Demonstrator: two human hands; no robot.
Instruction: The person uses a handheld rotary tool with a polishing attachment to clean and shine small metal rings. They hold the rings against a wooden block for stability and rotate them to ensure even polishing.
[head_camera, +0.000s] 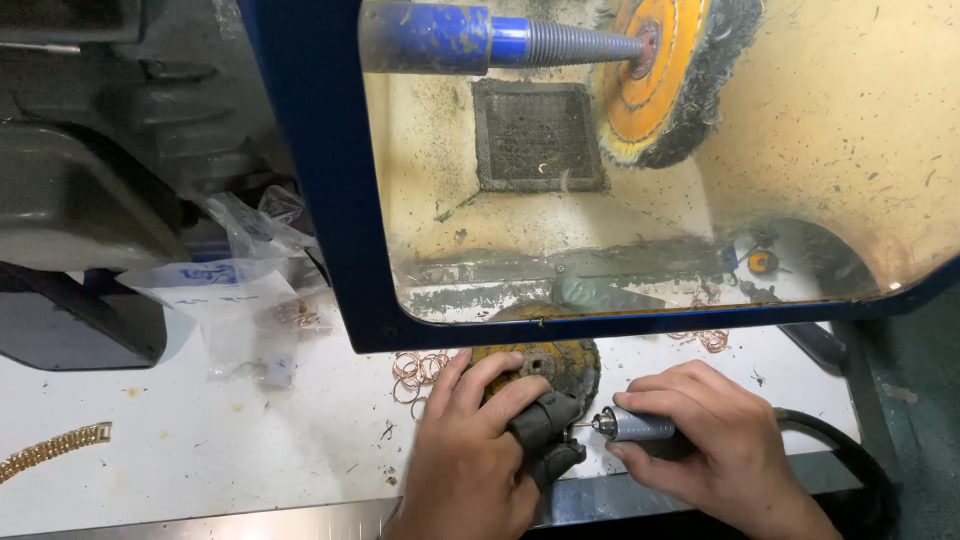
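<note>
1. Left hand (470, 455): closed around a dark clamp block (545, 435), fingers curled over its top; placed just in front of the spare buffing wheel (545, 362), knuckles overlapping that wheel's near edge.
2. Dark clamp block: gripped in the left hand, jutting rightward from the fingers, directly in front of the spare buffing wheel; small workpiece within it too tiny to make out.
3. Right hand (710, 440): wrapped shut around a rotary handpiece (632, 426), to the right of the spare buffing wheel.
4. Rotary handpiece: silver nose pointing left, fine tip meeting the clamp block; black hose (840, 445) trailing off to the right.
5. Spare buffing wheel: lying flat on the white bench (200, 440), yellowish with dark bristles.
6. Copper-coloured rings (418, 370): loose heap just left of the spare wheel.
7. Plastic bags (235, 290): well left of the wheel.
8. Gold chain (55, 448): far left of it.
9. Mounted brush wheel (665, 70): behind the blue-framed guard (330, 200), above the spare wheel.
</note>
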